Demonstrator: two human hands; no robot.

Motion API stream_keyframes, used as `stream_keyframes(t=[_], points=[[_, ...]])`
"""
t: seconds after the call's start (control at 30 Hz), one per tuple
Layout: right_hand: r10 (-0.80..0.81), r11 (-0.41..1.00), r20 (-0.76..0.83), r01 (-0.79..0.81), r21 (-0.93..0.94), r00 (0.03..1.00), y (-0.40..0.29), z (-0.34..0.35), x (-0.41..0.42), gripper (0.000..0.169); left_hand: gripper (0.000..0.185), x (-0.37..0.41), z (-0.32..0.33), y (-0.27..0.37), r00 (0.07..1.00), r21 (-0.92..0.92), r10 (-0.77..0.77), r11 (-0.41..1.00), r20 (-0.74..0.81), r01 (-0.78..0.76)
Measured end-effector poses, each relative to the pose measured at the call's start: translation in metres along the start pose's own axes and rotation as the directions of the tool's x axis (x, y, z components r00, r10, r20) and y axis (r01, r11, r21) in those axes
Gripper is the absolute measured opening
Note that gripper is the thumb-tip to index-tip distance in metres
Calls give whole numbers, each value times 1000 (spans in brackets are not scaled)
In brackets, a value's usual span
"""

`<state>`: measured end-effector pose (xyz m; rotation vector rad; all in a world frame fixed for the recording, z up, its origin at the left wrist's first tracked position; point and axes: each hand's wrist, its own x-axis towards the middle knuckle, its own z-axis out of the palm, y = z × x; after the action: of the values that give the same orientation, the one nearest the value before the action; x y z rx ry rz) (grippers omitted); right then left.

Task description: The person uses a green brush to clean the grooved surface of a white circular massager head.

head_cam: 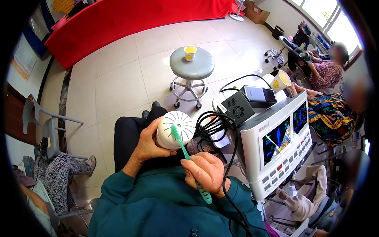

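Note:
My left hand [151,145] is wrapped around a white cylindrical object [167,139] whose round end, marked with radial slots and a small central hole, faces up. Between the fingers and thumb of my right hand [205,171] is a green toothbrush [183,149]. Its head lies over the slotted end; whether the bristles touch it cannot be told. The handle's lower end sticks out below my right hand. Coiled black cable [211,124] lies just right of the white object, and one strand runs down past my right wrist.
A white device with lit screens and buttons [278,148] stands close on the right, with a black vented box [237,108], a power bank [257,94] and a paper cup [276,84] behind. Ahead is a wheeled stool [192,69] bearing another cup [190,56]. Several people sit at both sides.

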<state>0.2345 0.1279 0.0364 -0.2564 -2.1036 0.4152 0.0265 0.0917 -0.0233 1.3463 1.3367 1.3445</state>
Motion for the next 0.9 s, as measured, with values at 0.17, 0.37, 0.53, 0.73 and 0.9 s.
stream_keyframes(t=[0.17,0.37,0.53,0.73,0.9], points=[[77,994,-72,-82,-71,994,9,3,-3,30,94,-4,2,4,997,56,49,997,62,-53],[-42,999,52,42,4,998,5,0,-6,42,97,-2,-3,1,999,93,39,995,14,-41],[-54,998,35,53,24,998,8,3,-4,41,95,-10,-1,6,994,155,85,983,68,-94],[37,999,-9,-37,-23,999,8,4,-6,36,98,-14,-7,4,998,53,-16,998,53,13],[-65,997,57,62,51,996,8,4,-4,39,97,-14,-7,3,999,111,24,993,42,-28]])
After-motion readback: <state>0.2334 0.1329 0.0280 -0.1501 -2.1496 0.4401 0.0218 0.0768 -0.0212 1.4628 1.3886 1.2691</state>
